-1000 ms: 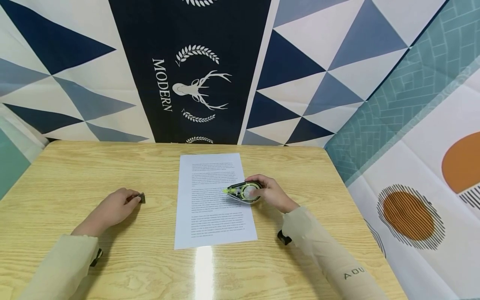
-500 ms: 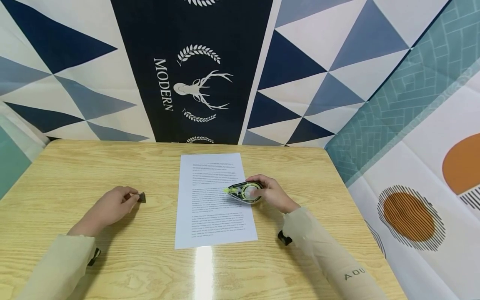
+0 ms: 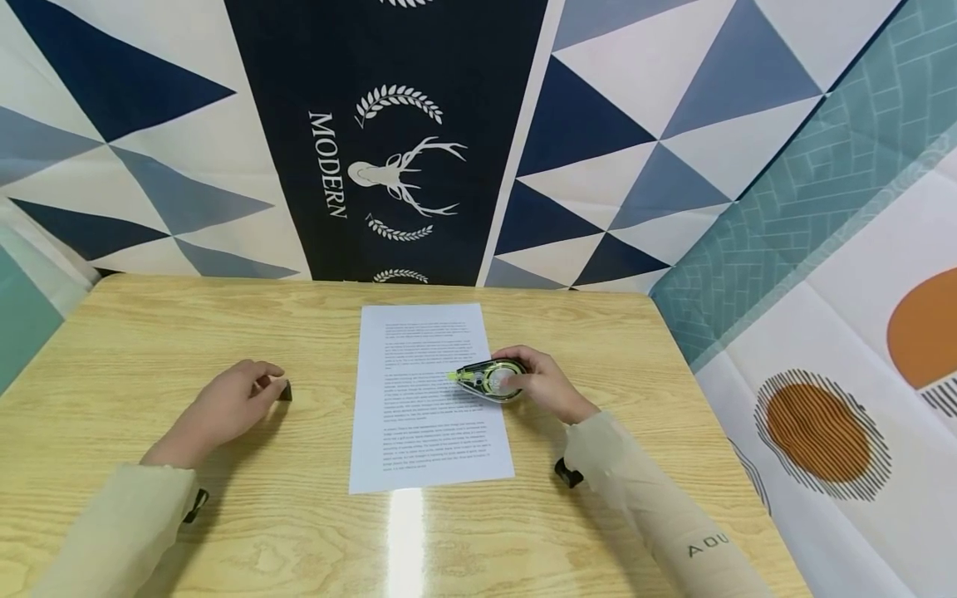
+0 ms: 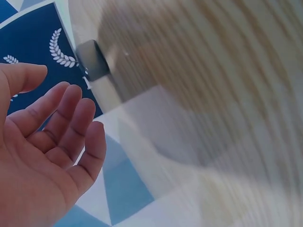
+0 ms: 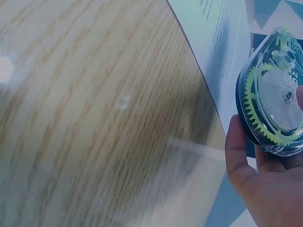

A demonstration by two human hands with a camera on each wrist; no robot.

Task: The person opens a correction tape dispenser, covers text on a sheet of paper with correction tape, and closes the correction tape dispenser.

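My right hand (image 3: 552, 392) grips a correction tape (image 3: 474, 379) with a clear case, yellow-green gear wheel and yellow-green tip. The tape is over the right part of a printed sheet of paper (image 3: 407, 479), its tip pointing left. In the right wrist view, thumb and fingers hold the case (image 5: 265, 99) by its wide end. On the left, a small dark cap (image 3: 287, 392) stands on the table beside the fingertips of my left hand (image 3: 233, 409). The left wrist view shows that hand with loosely bent fingers, thumb apart, and a gap between it and the cap (image 4: 93, 60).
The wood-grain table (image 3: 314, 531) carries the sheet near its middle. A patterned cloth backdrop (image 3: 404, 50) rises behind its far edge, and another patterned cloth (image 3: 822, 531) hangs at the right. Dark wrist devices (image 3: 568, 473) sit under both sleeves.
My left fingers have let go of the small cap, which now stands on the table; that hand's fingers have loosened. My right hand and the correction tape have stayed nearly still.
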